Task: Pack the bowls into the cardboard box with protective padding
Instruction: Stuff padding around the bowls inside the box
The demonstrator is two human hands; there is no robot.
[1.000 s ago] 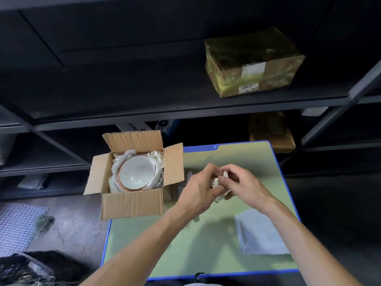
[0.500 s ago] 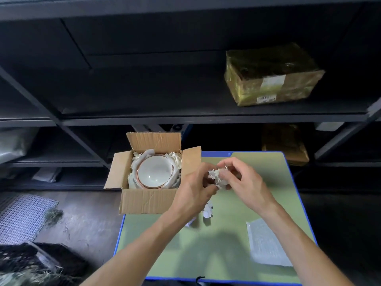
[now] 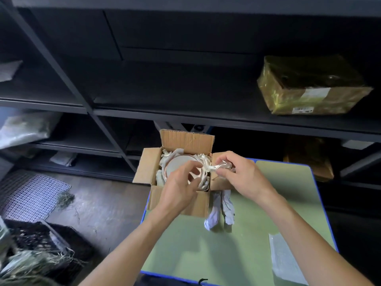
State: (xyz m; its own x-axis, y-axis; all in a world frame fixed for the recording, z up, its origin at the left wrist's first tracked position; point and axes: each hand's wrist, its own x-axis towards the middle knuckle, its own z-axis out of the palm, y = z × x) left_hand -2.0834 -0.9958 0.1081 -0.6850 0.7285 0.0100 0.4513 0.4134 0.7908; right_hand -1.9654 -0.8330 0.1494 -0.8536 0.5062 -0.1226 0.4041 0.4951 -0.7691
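Two hands over the box (image 3: 186,141): my right hand (image 3: 245,178) pinches a wad (image 3: 214,167), left hand (image 3: 179,188) slack; I'd wedge it beside the bowl (image 3: 177,164).

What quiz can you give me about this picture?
1. True or false: the bowl lies inside the box.
2. Fill in: the right hand pinches crumpled ___.
3. Where is the wrapped parcel? A on the table; B on the shelf; C on the floor.

Key: 1 true. 2 paper. 3 B.
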